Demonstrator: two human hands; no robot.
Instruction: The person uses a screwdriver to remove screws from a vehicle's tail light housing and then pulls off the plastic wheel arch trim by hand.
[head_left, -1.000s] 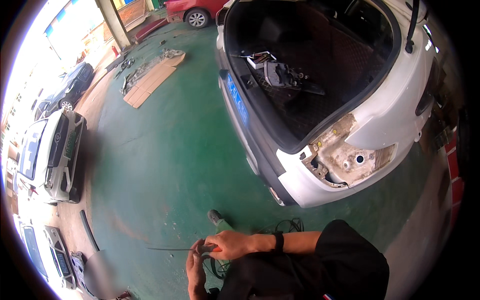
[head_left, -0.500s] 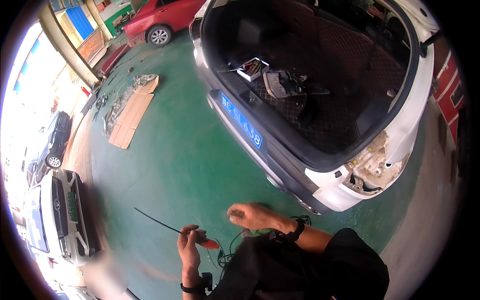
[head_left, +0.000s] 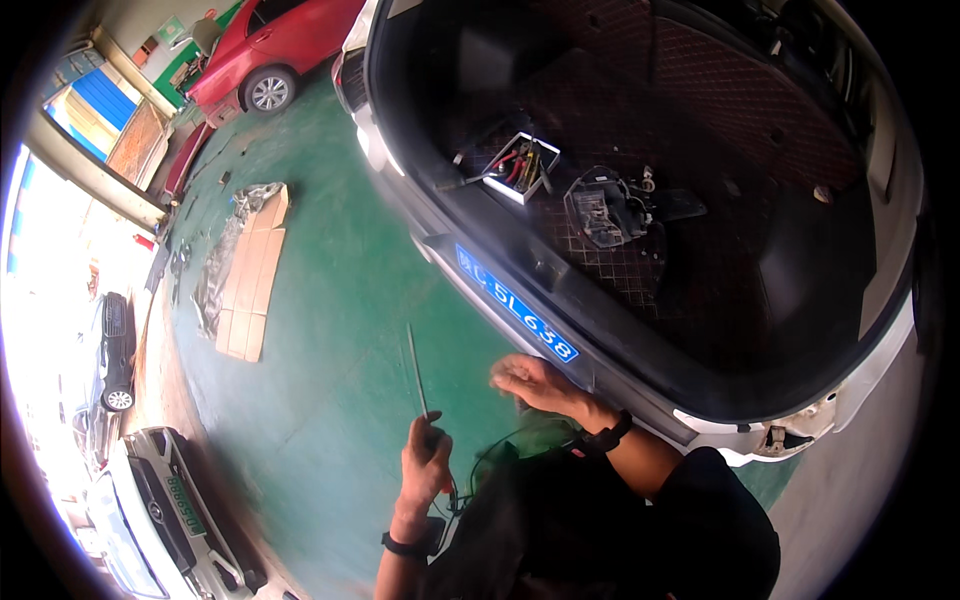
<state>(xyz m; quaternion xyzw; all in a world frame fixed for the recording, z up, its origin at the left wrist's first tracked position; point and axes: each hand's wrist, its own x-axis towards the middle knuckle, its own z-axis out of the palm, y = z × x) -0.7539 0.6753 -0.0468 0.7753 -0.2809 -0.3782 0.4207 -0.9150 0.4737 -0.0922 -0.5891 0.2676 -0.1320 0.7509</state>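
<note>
Left hand: clenched round the screwdriver, grip end mostly hidden in the fist
Screwdriver: over the green floor, apart from the white car, thin end pointing up and away from the person
Right hand: released, fingers loosely bent, nothing seen in it; just below the blue plate, contact with the car hard to tell
Open trunk: white box of tools near the rear edge, dark car part lying to its right
Floor: cardboard lying well apart, toward the left
</note>
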